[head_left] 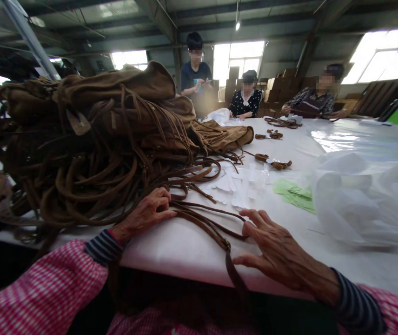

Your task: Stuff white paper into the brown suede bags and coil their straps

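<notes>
A: What lay at right on the table point(174, 251)?
B: A crumpled translucent plastic bag point(354, 200); green sheets point(294, 194) lay just left of it, white paper scraps point(234, 185) farther left.
A: And beyond?
B: A person in dark blue point(194, 74) stood near one in polka dots point(245, 103); cardboard boxes point(274, 95) and bright windows point(246, 52) showed behind.

Bag pile point(115, 121) left, plastic bag point(355, 200) right, straps point(226, 246) between

The pile covers the left of the table point(185, 253). Straps run from its front right corner, between the left hand point(152, 211) and the right hand point(272, 246), one dropping over the near edge. Paper scraps point(232, 186) lie just behind these straps; strap bundles point(280, 164) lie farther back. Paper sheets point(294, 194) lie right of the scraps, just left of the plastic bag. Plastic sheeting point(334, 141) spreads behind that bag. Across the table are three people point(247, 100), cartons point(278, 86) behind them.
</notes>
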A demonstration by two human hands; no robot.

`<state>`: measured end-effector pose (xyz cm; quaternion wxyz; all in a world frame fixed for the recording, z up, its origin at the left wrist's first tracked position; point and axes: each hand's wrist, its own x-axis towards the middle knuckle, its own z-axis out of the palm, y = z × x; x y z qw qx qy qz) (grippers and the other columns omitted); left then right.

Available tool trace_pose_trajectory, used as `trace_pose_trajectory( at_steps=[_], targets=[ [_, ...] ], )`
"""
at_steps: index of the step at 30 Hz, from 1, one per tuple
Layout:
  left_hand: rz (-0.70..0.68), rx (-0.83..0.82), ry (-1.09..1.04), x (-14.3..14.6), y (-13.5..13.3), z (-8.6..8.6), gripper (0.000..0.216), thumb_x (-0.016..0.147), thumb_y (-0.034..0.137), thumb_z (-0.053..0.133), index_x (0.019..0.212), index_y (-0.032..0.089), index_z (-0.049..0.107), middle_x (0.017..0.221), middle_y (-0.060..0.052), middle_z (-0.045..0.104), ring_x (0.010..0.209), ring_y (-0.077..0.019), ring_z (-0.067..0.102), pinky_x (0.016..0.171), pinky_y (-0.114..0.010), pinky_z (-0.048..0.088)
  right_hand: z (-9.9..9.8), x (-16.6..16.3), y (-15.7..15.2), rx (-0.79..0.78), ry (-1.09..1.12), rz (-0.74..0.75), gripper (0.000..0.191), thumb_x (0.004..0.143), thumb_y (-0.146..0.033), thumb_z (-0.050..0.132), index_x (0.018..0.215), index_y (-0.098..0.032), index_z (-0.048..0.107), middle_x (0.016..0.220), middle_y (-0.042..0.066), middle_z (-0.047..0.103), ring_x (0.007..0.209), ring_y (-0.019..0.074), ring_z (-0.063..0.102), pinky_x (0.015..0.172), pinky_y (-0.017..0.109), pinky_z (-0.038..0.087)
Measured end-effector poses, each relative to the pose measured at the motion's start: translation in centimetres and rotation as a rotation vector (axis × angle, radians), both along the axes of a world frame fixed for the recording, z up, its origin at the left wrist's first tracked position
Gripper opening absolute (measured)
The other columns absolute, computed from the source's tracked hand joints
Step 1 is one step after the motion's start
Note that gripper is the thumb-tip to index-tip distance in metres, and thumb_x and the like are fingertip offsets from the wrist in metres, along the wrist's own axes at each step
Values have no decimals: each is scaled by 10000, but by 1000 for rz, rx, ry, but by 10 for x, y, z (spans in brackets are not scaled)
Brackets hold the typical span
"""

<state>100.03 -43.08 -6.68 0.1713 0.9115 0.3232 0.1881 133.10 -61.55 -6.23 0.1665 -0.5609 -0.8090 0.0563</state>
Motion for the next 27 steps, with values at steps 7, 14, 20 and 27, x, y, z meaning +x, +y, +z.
trace_pose_trajectory(
  at_steps=[7,14,20,27],
  targets=[
    [59,44,10,-1,8,-2,320,891,401,684,690,180,568,1107,-43,606,1056,-224,556,938,-357,422,-19,-33,-4,104,-134,-147,41,866,-222,651,871,-182,645,980,90,638,915,279,578,788,409,484],
    [5,176,119,22,-22,-6,353,965,380,600,685,189,501,778,-6,543,805,-186,500,705,-300,353,-15,51,28,-61,71,-61,177,902,-128,540,734,-174,570,799,16,572,727,155,525,677,291,384],
    [20,145,125,33,-29,-8,336,949,410,605,700,193,543,797,-12,558,815,-201,532,717,-310,390,-3,78,33,-177,219,-114,67,888,-184,636,829,-178,668,909,27,623,836,170,565,756,287,410],
    [-61,141,131,27,-26,-10,160,945,341,625,838,223,647,1293,-32,602,1211,-248,534,996,-359,457,-5,54,24,-44,126,-107,280,878,-310,761,1119,-211,660,1159,76,636,1045,249,546,890,369,460]
  ],
)
